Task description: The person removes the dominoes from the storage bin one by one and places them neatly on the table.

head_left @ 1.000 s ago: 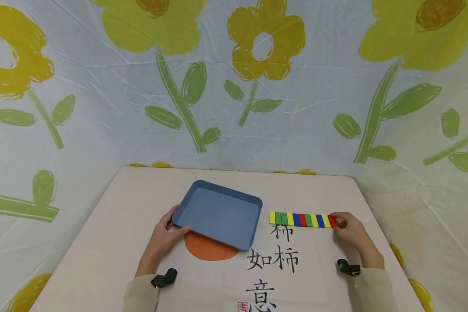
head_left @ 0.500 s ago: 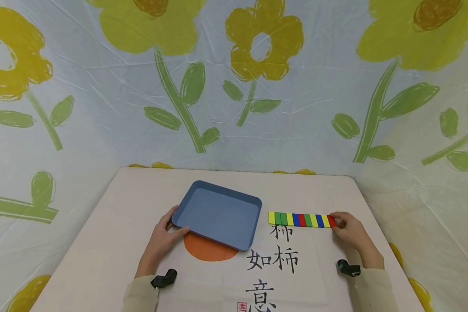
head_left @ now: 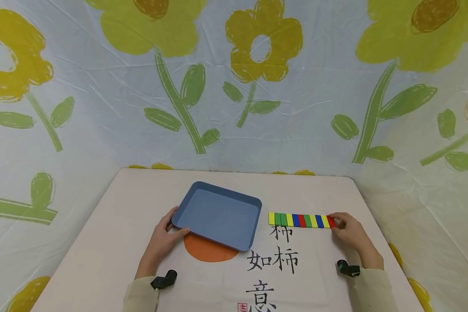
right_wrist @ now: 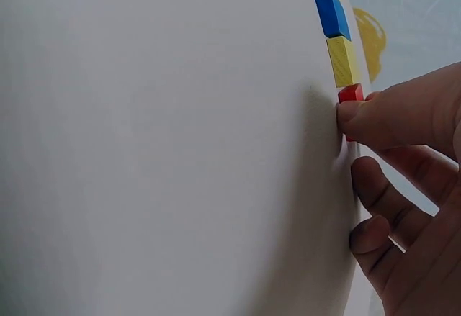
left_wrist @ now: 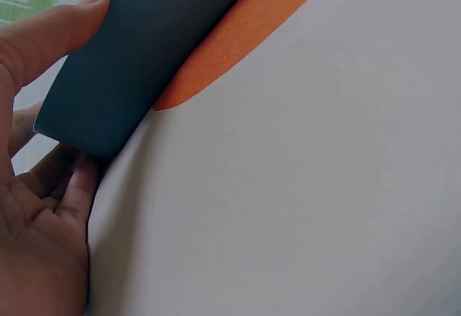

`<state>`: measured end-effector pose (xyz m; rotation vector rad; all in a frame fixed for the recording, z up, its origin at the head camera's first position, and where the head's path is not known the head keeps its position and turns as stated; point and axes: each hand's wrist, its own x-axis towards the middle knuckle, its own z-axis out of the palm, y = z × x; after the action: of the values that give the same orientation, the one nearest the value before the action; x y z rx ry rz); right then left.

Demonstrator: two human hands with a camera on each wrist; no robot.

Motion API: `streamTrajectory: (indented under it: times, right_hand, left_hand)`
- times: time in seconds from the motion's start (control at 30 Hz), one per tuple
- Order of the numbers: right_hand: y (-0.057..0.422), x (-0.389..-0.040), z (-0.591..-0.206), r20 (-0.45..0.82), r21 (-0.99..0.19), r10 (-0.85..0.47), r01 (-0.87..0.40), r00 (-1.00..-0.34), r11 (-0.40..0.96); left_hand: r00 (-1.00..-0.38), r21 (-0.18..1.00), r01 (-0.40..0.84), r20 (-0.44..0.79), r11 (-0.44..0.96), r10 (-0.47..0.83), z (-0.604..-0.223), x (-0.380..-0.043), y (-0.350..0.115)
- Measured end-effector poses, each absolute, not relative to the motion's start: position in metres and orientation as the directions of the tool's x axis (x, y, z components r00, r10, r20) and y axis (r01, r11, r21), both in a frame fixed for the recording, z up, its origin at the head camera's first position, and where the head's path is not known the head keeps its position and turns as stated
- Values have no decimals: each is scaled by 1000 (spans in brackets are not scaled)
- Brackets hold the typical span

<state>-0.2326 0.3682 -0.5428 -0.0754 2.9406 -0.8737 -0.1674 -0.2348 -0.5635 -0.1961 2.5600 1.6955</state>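
Observation:
A shallow blue rectangular tray sits at an angle on the table, left of centre. My left hand grips its near-left corner, thumb on the front rim and fingers round the side; the left wrist view has the tray's dark outer wall between thumb and fingers. To the tray's right, several coloured wooden blocks in yellow, green, blue and red form a straight row. At the row's right end, my right hand pinches the red block between thumb and fingers, partly hiding it. A yellow block stands just beside it.
The pale table bears a printed orange shape partly under the tray, and black brush characters in front of the row. A flower-patterned cloth rises behind the table's far edge and along both sides.

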Motion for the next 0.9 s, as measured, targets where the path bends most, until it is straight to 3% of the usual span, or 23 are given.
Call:
streamTrajectory:
  times: [0.5,0.77,0.9]
  right_hand:
    - [368,-227,-541,-83,-557,-69,-11,-994,830]
    - [364,-224,-534,-67,-546,-148,-88,-987,833]
    - [362,-219,-527,-34,-506,-167,-127,-985,853]
  left_hand:
    - [-988,911,-147,-151,387,-19,-558,-174,-244]
    - [-989,845,-38,-107,533,98,-538,-178,-271]
    - [-993,726,-17,-95,687,76,-528,-173,-285]
